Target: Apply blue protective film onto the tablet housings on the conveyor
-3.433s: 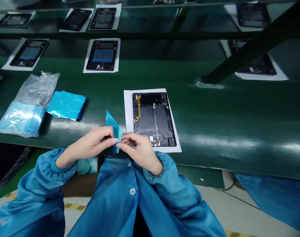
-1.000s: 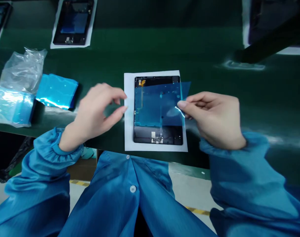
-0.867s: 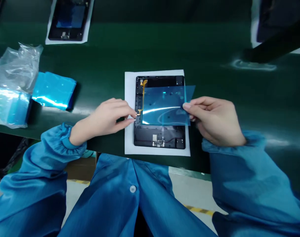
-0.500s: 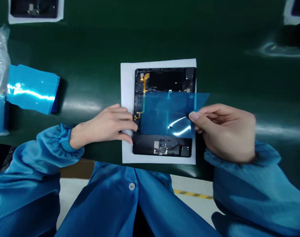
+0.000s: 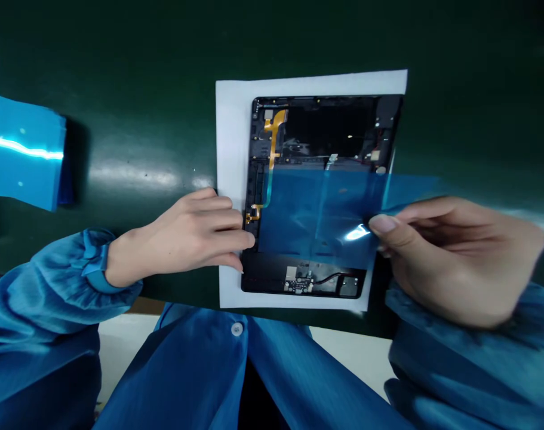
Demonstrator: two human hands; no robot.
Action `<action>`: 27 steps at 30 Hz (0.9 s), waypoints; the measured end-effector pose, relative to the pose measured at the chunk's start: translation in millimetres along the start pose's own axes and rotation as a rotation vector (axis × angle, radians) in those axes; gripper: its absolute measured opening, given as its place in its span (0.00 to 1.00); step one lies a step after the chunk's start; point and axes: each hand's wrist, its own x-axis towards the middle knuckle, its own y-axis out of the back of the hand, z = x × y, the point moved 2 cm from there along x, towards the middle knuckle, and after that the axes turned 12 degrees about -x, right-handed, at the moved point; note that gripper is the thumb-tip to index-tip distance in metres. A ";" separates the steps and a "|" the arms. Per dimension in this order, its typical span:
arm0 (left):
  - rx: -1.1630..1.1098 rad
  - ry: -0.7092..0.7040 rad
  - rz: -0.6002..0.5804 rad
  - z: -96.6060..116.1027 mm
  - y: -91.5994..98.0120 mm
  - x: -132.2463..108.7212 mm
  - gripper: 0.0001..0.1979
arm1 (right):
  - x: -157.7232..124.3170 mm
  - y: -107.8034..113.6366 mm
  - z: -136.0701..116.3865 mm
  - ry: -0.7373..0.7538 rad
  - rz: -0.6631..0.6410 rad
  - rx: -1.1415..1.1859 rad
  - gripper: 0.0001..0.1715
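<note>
An opened tablet (image 5: 329,125) lies on a white sheet, its inside facing up with an orange ribbon cable (image 5: 274,137) along the left. Over its middle is a clear blue plastic film (image 5: 312,209), which juts past the tablet's right edge. Between thumb and fingers, my right hand (image 5: 460,257) pinches this film near its right side. My left hand (image 5: 191,236) grips the tablet's left edge, the index finger over the rim and the thumb against the side. Whether the film touches the parts beneath I cannot tell.
To the left, a stack of blue film sheets (image 5: 25,161) lies on the dark green table (image 5: 141,71). The white sheet (image 5: 233,131) shows around the tablet. The table's near edge runs just below the tablet, in front of my body.
The view has come closer, so the tablet looks larger. My right hand appears farther right, still pinching the film. My left hand stays at the tablet's left edge.
</note>
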 end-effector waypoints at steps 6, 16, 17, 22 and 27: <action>-0.002 0.063 -0.047 -2.3 -1.7 -0.3 0.18 | -0.5 -0.5 2.2 0.004 0.011 0.003 0.18; 0.006 -0.003 -0.004 -1.7 -0.8 0.6 0.16 | -0.1 -0.2 0.7 0.006 0.008 0.011 0.14; 0.006 -0.001 -0.004 -1.7 -0.9 0.5 0.16 | 0.0 -0.2 0.1 0.008 0.010 0.016 0.14; 0.001 0.049 -0.038 -2.3 -1.7 0.0 0.18 | 0.5 -0.1 -2.0 0.009 0.001 0.009 0.12; 0.018 0.011 -0.017 -1.3 -1.5 0.2 0.17 | 0.8 0.1 -3.2 0.022 0.002 0.016 0.10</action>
